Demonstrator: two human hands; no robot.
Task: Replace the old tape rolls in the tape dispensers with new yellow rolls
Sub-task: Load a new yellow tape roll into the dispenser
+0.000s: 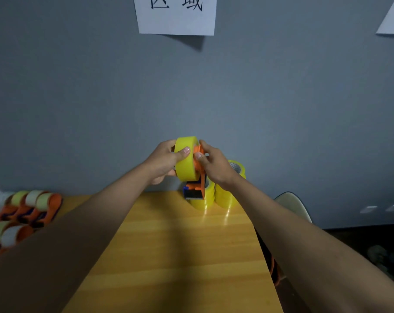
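The left hand [166, 160] grips the new yellow tape roll [187, 158], thumb across its rim; the right hand [214, 164] pinches the orange tape dispenser [198, 170] beside it, above the worktop [169, 245]. Misaligned with the hub, the roll could jam or slip free.

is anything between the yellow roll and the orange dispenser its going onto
Nothing visible does. The left hand grips the yellow tape roll right against the orange tape dispenser, which the right hand holds. The hub itself is hidden behind the roll.
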